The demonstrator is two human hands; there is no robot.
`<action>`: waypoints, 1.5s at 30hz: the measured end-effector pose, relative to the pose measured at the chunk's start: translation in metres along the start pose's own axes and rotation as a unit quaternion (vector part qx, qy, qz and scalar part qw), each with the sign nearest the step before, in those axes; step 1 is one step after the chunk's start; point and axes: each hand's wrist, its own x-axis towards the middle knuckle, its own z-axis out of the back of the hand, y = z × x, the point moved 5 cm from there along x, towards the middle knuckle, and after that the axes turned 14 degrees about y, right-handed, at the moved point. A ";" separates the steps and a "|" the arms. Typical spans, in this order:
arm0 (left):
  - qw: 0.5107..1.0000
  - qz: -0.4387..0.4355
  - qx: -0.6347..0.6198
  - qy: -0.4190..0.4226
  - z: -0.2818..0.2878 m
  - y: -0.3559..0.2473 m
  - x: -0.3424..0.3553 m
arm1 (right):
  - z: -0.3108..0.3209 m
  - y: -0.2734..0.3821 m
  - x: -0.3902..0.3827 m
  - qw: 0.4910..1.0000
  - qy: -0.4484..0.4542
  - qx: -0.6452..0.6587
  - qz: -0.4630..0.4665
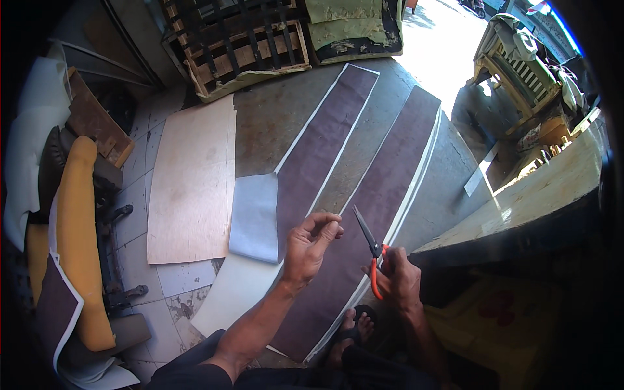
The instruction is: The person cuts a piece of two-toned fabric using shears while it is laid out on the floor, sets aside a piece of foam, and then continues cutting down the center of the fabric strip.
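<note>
Lying on the floor beside a plywood sheet, two brown strips run under the left hand, fingers pinched on something too small to tell, while the right hand grips orange-handled scissors.

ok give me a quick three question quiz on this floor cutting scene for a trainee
1. True or false: the right hand holds the orange-handled scissors with blades pointing up and away.
2. Which lies nearest the left hand? A) pale plywood sheet B) long dark brown fabric strip with white edging C) wooden slatted chair frame
3. What does the left hand hold between its fingertips?

Key
1. True.
2. B; the hand hangs over this strip, beside a second like strip.
3. Nothing that can be made out; thumb and fingers are pinched together, anything thin there is too small to tell.
</note>
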 end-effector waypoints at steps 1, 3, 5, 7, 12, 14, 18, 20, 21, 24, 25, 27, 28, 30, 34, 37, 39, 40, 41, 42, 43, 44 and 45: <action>1.000 0.003 -0.004 0.013 0.000 0.000 0.000 | 0.000 -0.001 -0.001 1.000 -0.003 0.010 0.006; 0.999 0.007 0.003 0.036 0.002 0.001 0.000 | -0.005 -0.012 -0.002 0.992 0.006 0.114 -0.047; 0.998 0.018 0.008 0.057 0.008 0.006 0.000 | -0.006 -0.016 -0.006 0.990 0.000 0.138 -0.010; 0.996 -0.007 -0.037 0.076 0.023 0.011 0.007 | -0.010 -0.035 -0.013 0.995 0.020 0.086 -0.052; 0.870 0.023 0.491 -0.037 0.116 0.023 0.032 | -0.037 -0.119 -0.054 0.976 0.061 -0.057 -0.203; 0.800 0.011 0.598 0.035 0.134 0.043 0.026 | -0.053 -0.154 -0.081 0.969 0.062 -0.055 -0.231; 0.859 0.117 0.492 0.081 0.131 0.115 -0.017 | -0.074 -0.185 -0.125 0.952 -0.014 -0.212 -0.222; 0.859 0.227 0.451 0.086 0.115 0.151 -0.039 | -0.078 -0.183 -0.125 0.938 -0.042 -0.264 -0.222; 0.856 0.242 0.448 0.083 0.105 0.161 -0.050 | -0.084 -0.175 -0.117 0.955 -0.018 -0.239 -0.176; 0.824 0.181 0.535 0.054 0.085 0.162 -0.061 | -0.095 -0.148 -0.088 0.977 0.069 -0.124 -0.159; 0.832 0.140 0.536 0.037 0.087 0.154 -0.056 | -0.103 -0.141 -0.075 0.974 0.128 -0.026 -0.187; 0.770 0.045 0.636 0.029 0.103 0.128 -0.036 | -0.108 -0.114 -0.053 0.973 0.169 -0.026 -0.155; 0.743 0.082 0.664 0.011 0.124 0.120 -0.025 | -0.112 -0.099 -0.046 0.973 0.200 -0.033 -0.110; 0.681 0.118 0.722 -0.033 0.166 0.101 0.002 | -0.119 -0.081 -0.031 0.967 0.238 -0.007 -0.091; 0.556 0.181 0.810 0.047 0.225 0.096 0.008 | -0.134 -0.057 -0.019 0.946 0.321 -0.027 -0.032; 0.526 0.226 0.818 0.053 0.253 0.107 -0.004 | -0.145 -0.051 -0.017 0.930 0.363 -0.051 -0.015; 0.513 0.196 0.836 0.028 0.259 0.111 -0.007 | -0.149 -0.053 -0.019 0.928 0.367 -0.065 -0.017; 0.516 0.206 0.831 0.027 0.261 0.115 -0.008 | -0.150 -0.057 -0.021 0.927 0.372 -0.047 -0.026; 0.508 0.176 0.843 0.009 0.261 0.114 -0.007 | -0.152 -0.060 -0.024 0.924 0.379 -0.050 -0.025; 0.564 0.253 0.784 -0.061 0.273 0.113 -0.008 | -0.153 -0.064 -0.027 0.921 0.384 -0.057 -0.031; 0.617 0.309 0.713 -0.124 0.283 0.113 -0.008 | -0.153 -0.069 -0.028 0.922 0.379 -0.065 -0.034; 0.630 0.304 0.687 -0.198 0.290 0.105 -0.007 | -0.155 -0.073 -0.029 0.922 0.380 -0.065 -0.040; 0.652 0.314 0.652 -0.227 0.297 0.101 -0.005 | -0.157 -0.075 -0.031 0.918 0.389 -0.064 -0.038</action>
